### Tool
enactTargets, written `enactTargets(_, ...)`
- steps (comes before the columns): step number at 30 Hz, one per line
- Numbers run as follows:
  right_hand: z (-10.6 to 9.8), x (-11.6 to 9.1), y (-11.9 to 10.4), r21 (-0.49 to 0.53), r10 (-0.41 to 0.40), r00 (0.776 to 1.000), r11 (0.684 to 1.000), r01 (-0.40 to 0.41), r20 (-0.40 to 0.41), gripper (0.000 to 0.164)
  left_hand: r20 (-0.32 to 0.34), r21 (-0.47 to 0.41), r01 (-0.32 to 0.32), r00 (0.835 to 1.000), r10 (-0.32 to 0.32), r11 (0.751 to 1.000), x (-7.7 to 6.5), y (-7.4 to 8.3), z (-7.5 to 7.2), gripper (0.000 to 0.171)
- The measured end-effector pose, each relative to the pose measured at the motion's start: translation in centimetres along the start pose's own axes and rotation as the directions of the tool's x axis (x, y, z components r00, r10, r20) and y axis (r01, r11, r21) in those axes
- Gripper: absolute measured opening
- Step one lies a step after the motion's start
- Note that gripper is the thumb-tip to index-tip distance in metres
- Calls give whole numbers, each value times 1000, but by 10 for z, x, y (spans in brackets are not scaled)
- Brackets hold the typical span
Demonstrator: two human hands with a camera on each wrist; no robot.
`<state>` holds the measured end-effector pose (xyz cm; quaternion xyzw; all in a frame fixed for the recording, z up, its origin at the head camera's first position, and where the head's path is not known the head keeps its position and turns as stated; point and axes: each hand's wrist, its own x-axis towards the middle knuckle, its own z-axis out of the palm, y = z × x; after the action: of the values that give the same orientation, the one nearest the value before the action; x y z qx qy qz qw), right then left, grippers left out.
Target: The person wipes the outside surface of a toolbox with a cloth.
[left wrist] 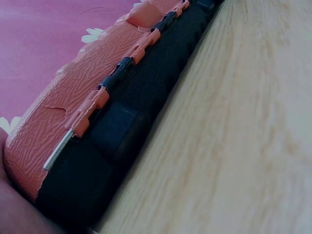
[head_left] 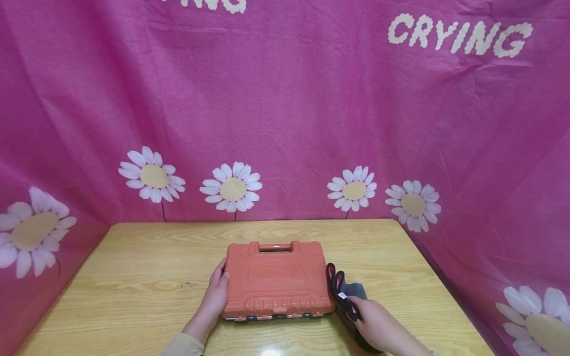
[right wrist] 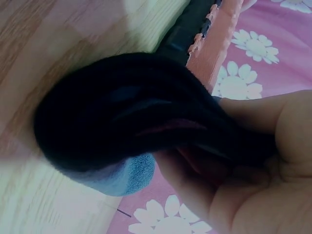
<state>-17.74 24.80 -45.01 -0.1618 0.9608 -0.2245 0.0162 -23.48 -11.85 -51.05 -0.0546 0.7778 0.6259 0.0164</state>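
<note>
An orange-red plastic tool case (head_left: 276,282) with a black base lies flat on the wooden table, its handle toward the far side. My left hand (head_left: 216,291) rests along the case's left side, fingers fairly straight. In the left wrist view, the hinged edge of the case (left wrist: 117,92) shows a metal pin poking out. My right hand (head_left: 378,319) grips a folded black fabric item (head_left: 342,291) with pink inside its loops, a small white tag and a grey-blue fuzzy part. This bundle is close beside the case's right side. The right wrist view shows the thumb and fingers pinching the black fabric (right wrist: 122,107).
The wooden table (head_left: 147,277) reaches back to a magenta curtain (head_left: 285,113) printed with white daisies and letters. That curtain also hangs along the left and right sides of the table.
</note>
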Motion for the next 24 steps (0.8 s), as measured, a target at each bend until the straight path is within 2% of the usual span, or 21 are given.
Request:
enactTargets(11, 1, 3, 4, 8, -22, 1000, 1000, 22, 6, 22, 10, -12, 1, 1000, -1, 1000, -1, 2, -1, 57)
enactTargets(18, 3, -1, 1, 21, 31, 999, 999, -31, 10, 19, 7, -5, 8, 1000, -8, 1000, -2, 2, -1, 57)
enactTargets(24, 5, -5, -3, 48, 94, 995, 994, -96, 41, 6, 7, -12, 9, 1000, -8, 1000, -3, 3, -1, 57)
